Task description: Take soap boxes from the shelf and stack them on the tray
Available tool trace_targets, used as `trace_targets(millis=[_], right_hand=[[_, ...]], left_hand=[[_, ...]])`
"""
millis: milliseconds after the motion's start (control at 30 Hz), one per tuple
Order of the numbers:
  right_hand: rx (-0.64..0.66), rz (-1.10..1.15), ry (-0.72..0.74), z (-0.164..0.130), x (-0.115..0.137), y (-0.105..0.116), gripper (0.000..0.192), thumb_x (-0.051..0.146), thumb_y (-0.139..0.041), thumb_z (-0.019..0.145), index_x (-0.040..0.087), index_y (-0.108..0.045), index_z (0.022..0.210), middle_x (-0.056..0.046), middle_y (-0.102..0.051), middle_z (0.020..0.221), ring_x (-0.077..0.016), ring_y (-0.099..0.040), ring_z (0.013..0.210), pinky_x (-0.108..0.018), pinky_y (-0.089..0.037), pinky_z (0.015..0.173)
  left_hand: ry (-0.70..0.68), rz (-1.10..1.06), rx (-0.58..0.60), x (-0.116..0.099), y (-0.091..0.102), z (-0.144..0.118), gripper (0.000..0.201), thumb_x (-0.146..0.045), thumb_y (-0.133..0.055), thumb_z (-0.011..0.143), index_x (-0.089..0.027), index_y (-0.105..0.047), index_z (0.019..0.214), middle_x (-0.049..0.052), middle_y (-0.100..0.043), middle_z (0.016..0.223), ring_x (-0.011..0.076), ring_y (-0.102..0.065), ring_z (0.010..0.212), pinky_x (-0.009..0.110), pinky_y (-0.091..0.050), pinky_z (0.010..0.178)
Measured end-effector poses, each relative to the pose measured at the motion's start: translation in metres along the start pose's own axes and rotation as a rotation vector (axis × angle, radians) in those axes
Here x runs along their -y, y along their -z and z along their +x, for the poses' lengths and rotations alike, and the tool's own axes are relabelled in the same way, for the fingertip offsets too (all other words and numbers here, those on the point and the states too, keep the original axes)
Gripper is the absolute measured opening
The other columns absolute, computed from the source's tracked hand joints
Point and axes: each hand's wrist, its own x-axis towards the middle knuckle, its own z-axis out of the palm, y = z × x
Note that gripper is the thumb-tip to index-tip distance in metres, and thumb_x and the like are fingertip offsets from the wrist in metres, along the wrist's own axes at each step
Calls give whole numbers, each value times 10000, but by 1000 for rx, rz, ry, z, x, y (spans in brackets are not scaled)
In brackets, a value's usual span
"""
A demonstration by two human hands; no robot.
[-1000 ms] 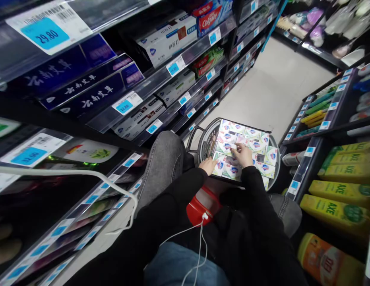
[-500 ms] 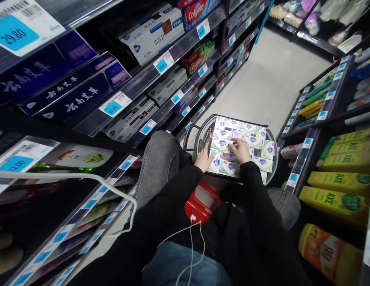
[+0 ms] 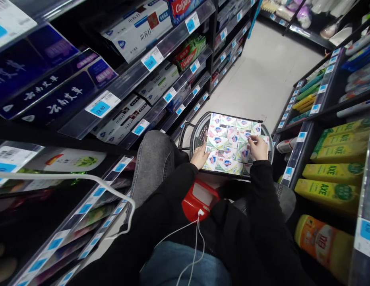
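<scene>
Several rows of white soap boxes (image 3: 228, 163) with blue-and-red logos lie packed on a dark-edged tray or lid over a grey round basket (image 3: 199, 131). My left hand (image 3: 199, 156) rests along the left edge of the boxes, fingers stretched out against them. Over the right part of the rows, my right hand (image 3: 258, 147) has its fingers bent, with thumb and fingertips drawn together on a soap box (image 3: 245, 136). The palm covers part of the boxes below it.
Toothpaste shelves (image 3: 143, 79) stand on the left, close to my knee. Yellow bottles (image 3: 328, 190) fill the right shelf. A red device (image 3: 199, 202) with white cables hangs before me. Pale floor (image 3: 256, 67) runs beyond the basket.
My right hand has moved right across the boxes, uncovering those in the middle. My left hand stays at the left edge. The whole view has shifted slightly.
</scene>
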Motion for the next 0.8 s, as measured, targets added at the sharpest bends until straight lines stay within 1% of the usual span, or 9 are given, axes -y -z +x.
trace_targets(millis=[233,333,400,533,567,600,667,733,800], right_hand=[[2,-25,11,3,-4,0,361,328,-524,830,113,-690,1067,-130,-684,1045,-198,-601,777,-386,-436,902],[53,-59,-9,0,-3,4,347,339,-527,840,125,-692,1057,-115,-693,1008,-197,-614,793,-359,-450,863],[167,-124,-37,-5,1,5,315,367,-561,837,142,-704,1006,-95,-701,922,-197,-622,789,-330,-455,811],[541,-242,-91,-18,12,4,253,412,-663,776,176,-713,852,-58,-690,772,-173,-609,660,-285,-444,684],[589,-240,-100,-21,13,4,253,420,-669,767,179,-709,830,-55,-689,760,-165,-599,625,-280,-441,661],[593,-226,-103,-24,13,5,254,425,-662,765,180,-702,818,-53,-687,751,-161,-590,603,-279,-440,648],[477,-167,-90,-33,9,9,257,427,-623,771,182,-687,813,-51,-684,742,-167,-594,619,-283,-452,665],[239,-75,-81,-48,-1,17,291,443,-567,773,183,-679,841,-59,-692,780,-192,-624,714,-305,-473,734],[-38,23,-126,-69,-16,26,363,478,-513,764,179,-676,890,-82,-704,859,-223,-644,830,-338,-483,813]], left_hand=[[-54,-19,30,6,-3,2,667,-312,-380,930,-59,-251,1534,155,-321,1561,283,-274,1445,409,-211,1190],[-51,-67,13,8,-7,1,703,-347,-399,927,-88,-203,1550,150,-329,1558,275,-304,1436,402,-238,1181],[-17,-93,8,9,-10,0,729,-382,-426,921,-85,-202,1547,162,-330,1555,276,-316,1435,388,-247,1179],[133,-98,13,11,-13,-2,794,-517,-453,908,-36,-258,1508,237,-343,1526,292,-353,1421,363,-289,1151],[181,-88,24,12,-13,-2,805,-551,-440,907,-25,-276,1494,257,-361,1507,299,-378,1406,365,-307,1137],[223,-77,41,12,-12,-3,803,-574,-417,912,-21,-295,1482,270,-383,1488,305,-403,1389,369,-324,1123],[273,-50,79,12,-7,-6,755,-575,-346,938,-32,-332,1462,270,-435,1451,308,-437,1365,380,-347,1103],[279,-15,95,10,2,-14,692,-525,-273,968,-37,-358,1451,249,-469,1432,295,-449,1358,381,-352,1102],[238,52,88,8,16,-28,647,-463,-260,974,-25,-398,1430,228,-485,1428,277,-462,1350,369,-345,1114]])
